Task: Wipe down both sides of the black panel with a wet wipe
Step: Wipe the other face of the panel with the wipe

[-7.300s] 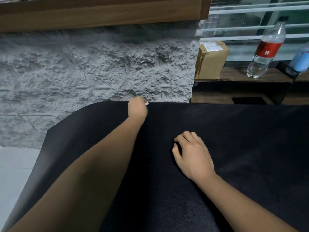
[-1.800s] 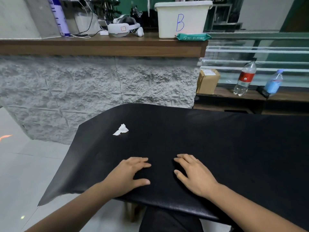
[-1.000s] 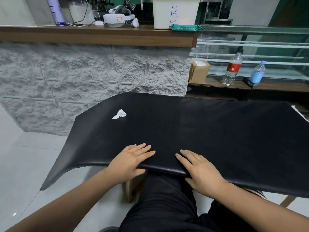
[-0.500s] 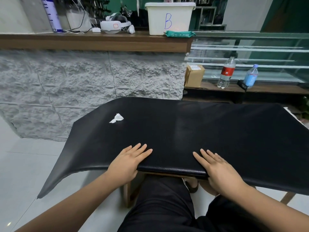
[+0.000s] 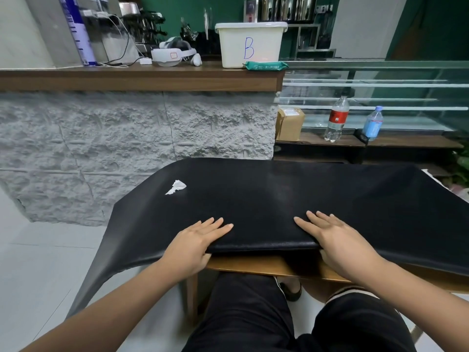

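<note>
The black panel [image 5: 279,199] lies across a wooden table [image 5: 253,266], its left end drooping over the side toward the floor. A crumpled white wet wipe [image 5: 176,186] rests loose on the panel's far left part. My left hand [image 5: 195,243] and my right hand [image 5: 335,242] hold the panel's near edge about a shoulder's width apart. On both hands the fingers lie flat on top and the thumbs are tucked out of sight under the edge. That edge sits slightly above the tabletop.
A stone-faced counter [image 5: 127,138] stands just beyond the panel, with a white bin marked B [image 5: 250,45] and a green wipe pack [image 5: 265,65] on top. To the right, a low shelf holds a cardboard box [image 5: 289,123] and two bottles [image 5: 336,120]. My legs are under the table.
The left hand let go of the wipe, which now lies on the panel. Both hands came back to the near edge, thumbs went under it, the right hand slid right, and the edge rose.
</note>
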### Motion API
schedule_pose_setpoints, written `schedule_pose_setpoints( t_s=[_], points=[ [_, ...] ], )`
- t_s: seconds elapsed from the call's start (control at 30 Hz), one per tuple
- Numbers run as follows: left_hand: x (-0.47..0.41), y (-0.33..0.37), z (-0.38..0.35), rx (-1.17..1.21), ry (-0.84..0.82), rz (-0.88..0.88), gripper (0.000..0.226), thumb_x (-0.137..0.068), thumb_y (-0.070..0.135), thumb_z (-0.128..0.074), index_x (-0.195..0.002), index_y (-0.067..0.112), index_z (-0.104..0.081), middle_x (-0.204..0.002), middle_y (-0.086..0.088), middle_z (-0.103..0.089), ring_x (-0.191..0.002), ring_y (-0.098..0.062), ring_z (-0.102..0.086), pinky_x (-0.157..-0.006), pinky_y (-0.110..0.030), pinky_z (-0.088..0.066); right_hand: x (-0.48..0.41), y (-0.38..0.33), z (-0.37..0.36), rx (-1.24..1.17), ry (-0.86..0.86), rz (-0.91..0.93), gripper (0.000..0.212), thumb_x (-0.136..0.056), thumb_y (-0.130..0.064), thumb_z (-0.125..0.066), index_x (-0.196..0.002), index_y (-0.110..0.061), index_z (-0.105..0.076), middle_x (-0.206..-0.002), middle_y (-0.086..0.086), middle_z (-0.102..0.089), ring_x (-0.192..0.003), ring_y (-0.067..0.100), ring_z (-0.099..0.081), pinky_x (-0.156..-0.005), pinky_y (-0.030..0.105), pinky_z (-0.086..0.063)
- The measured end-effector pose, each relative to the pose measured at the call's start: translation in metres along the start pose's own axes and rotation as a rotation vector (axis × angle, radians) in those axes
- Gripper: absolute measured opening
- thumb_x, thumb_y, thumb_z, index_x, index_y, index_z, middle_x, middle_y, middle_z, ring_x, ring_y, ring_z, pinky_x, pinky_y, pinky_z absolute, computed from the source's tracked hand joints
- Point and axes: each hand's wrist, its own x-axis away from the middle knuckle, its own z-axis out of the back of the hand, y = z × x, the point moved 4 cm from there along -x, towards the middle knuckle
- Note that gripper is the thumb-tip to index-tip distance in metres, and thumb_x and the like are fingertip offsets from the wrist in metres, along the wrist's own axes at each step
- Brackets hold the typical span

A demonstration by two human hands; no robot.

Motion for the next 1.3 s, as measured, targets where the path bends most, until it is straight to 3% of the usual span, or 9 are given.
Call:
schedule_pose_setpoints(
  t_s=[0.63, 1.0, 1.3],
  points=[
    [-0.018, 0.032, 0.002, 0.034, 0.002, -0.039, 0.098, -0.08, 0.01, -0.053, -0.161, 0.055, -0.021, -0.168, 0.019, -0.025, -0.156, -0.006, -0.024, -0.128, -0.027, -0.025, 0.033, 0.025, 0.014, -0.07, -0.02, -0.082, 0.093, -0.094, 0.0, -0.044, -0.166, -0.041, -0.002, -0.176, -0.004, -0.008, -0.162, 0.017, -0.005, -0.13, 0.03, -0.004],
    [-0.04, 0.081, -0.004, 0.034, -0.057, -0.092, 0.089, -0.093, 0.017, -0.059, -0.162, 0.054, -0.017, -0.171, 0.017, -0.022, -0.157, -0.008, -0.022, -0.124, -0.032, -0.027, 0.069, 0.065, 0.012, -0.126, -0.031, -0.124, 0.095, -0.093, 0.002, -0.044, -0.164, -0.046, -0.003, -0.175, -0.01, -0.006, -0.161, 0.01, -0.002, -0.129, 0.025, -0.002],
    [-0.052, 0.114, -0.015, -0.012, -0.102, -0.114, 0.086, -0.092, 0.02, -0.059, -0.161, 0.053, -0.019, -0.17, 0.015, -0.027, -0.156, -0.011, -0.028, -0.118, -0.039, -0.036, 0.091, 0.095, -0.012, -0.173, -0.035, -0.125, 0.095, -0.088, 0.002, -0.045, -0.165, -0.044, -0.013, -0.174, -0.005, -0.015, -0.161, 0.013, -0.01, -0.13, 0.027, -0.008]
  ],
)
